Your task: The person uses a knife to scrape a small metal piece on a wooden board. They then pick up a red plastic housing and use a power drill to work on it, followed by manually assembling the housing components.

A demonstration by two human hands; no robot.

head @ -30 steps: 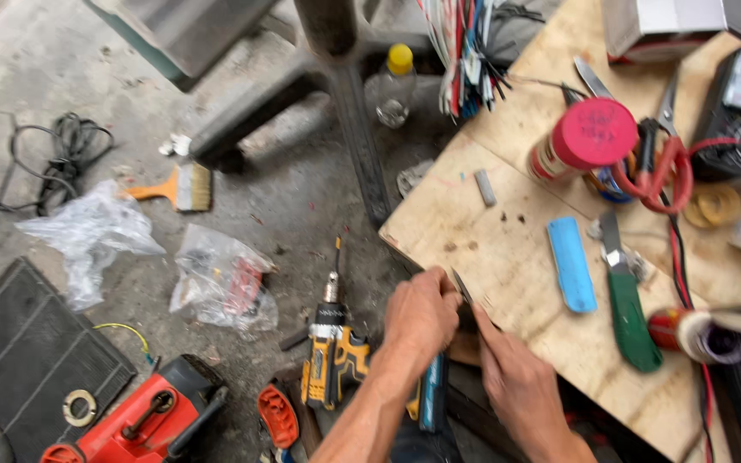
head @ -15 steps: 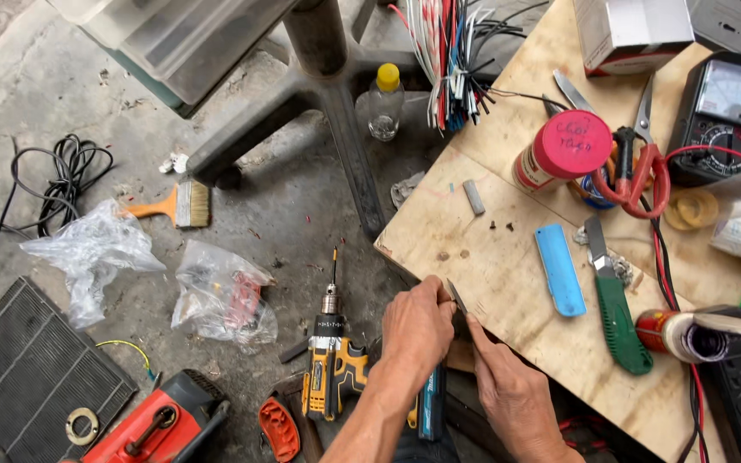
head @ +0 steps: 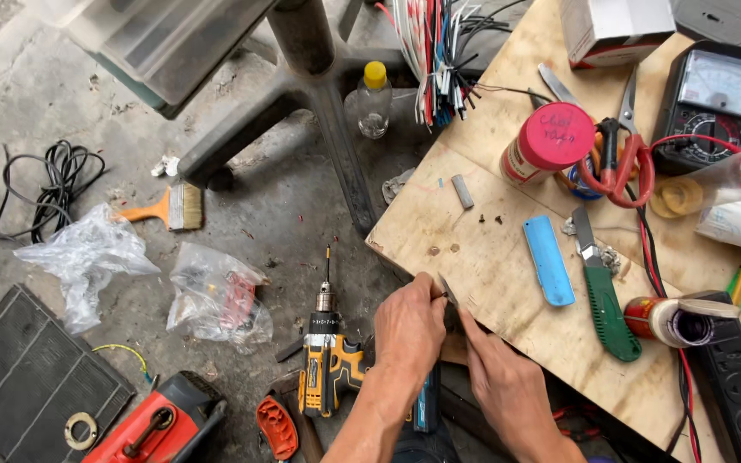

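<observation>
My left hand (head: 409, 330) and my right hand (head: 508, 390) meet at the near edge of a plywood board (head: 490, 266). Between their fingertips is a thin grey metal piece (head: 446, 290), tilted against the board's edge. The left fingers are curled around its upper end and the right fingers pinch its lower end. Most of the piece is hidden by the fingers. A yellow and black cordless drill (head: 328, 360) lies on the concrete floor just left of my left hand, bit pointing away.
On the board lie a blue flat case (head: 549, 260), a green utility knife (head: 602, 296), a red-capped can (head: 546, 141), red-handled scissors (head: 619, 154), a multimeter (head: 713, 99) and a power strip (head: 735, 386). On the floor are plastic bags (head: 216, 296), a paintbrush (head: 169, 207) and a chair base (head: 319, 94).
The view has shifted a little, so the scene sits lower in the picture. Both hands stay at the board's edge, close together on the small metal piece.
</observation>
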